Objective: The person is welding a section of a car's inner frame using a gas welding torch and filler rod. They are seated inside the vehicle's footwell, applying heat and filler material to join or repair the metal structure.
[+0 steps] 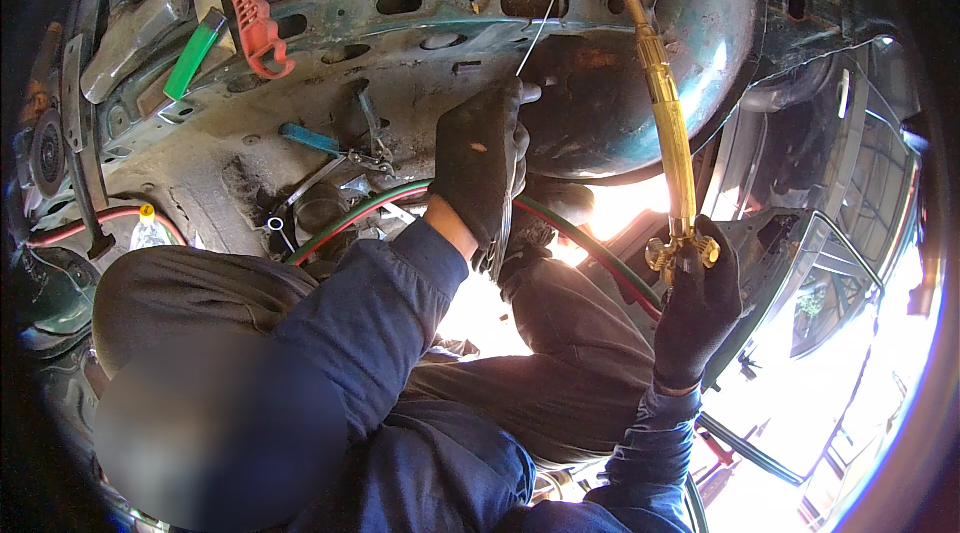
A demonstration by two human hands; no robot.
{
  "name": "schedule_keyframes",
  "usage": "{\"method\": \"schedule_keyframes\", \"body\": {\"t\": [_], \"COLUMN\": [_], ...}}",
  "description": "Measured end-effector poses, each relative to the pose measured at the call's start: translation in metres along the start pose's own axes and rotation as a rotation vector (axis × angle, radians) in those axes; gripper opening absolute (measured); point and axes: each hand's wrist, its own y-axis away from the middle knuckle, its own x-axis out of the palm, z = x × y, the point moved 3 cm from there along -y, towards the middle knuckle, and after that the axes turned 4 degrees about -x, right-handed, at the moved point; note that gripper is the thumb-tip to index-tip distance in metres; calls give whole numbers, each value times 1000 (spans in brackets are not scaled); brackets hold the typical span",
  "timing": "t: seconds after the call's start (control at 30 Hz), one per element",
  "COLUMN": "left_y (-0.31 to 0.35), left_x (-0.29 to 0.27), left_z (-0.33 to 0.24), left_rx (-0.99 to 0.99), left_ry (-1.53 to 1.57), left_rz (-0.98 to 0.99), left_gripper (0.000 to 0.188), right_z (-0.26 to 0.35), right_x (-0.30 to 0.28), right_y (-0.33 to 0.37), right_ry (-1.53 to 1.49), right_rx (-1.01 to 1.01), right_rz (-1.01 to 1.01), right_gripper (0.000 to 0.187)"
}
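My right hand point(698, 308), in a black glove, is closed round the lower end of a brass gas welding torch point(668, 123), beside its valve knobs. The torch points up, and its bent tip ends in bright orange fire and sparks at the top of the view. In my left hand point(478, 158), also gloved, is a thin metal filler rod point(541, 31), and the rod's far end reaches the glow. More thin wire hangs below that fist. The glare hides the spot being heated, on a seam of the car body metal point(430, 3) beside a rounded dark wheel arch point(690, 13).
A hammer point(135, 43), a green lighter point(196, 55) and a red plastic piece point(258, 28) lie at the far left. Red and green hoses point(600, 251) run across my legs. A wrench point(310, 183) and a yellow-capped bottle point(149, 230) are lower left. A car door point(800, 273) stands at right.
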Motion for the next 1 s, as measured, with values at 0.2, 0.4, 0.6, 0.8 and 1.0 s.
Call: {"method": "schedule_keyframes", "body": {"t": [0.2, 0.4, 0.6, 0.8, 1.0], "left_y": [3, -1, -1, 4, 1], "left_x": [4, 1, 2, 3, 4], "left_z": [-1, 4, 4, -2, 1], "left_rx": [-22, -29, -29, -54, -37], "left_ry": [15, 15, 8, 71, 26], "left_rz": [-31, -16, -7, -29, -27], "left_gripper": [47, 58, 60, 31, 55], "right_z": [1, 0, -1, -3, -5], "right_x": [0, 0, -1, -1, 1], "right_y": [0, -1, -3, -3, -2], "right_ry": [7, -15, 10, 45, -39], "right_rx": [-26, 2, -1, -29, 19], "right_rz": [-3, 2, 6, 1, -8], "right_gripper": [29, 28, 26, 27, 29]}}
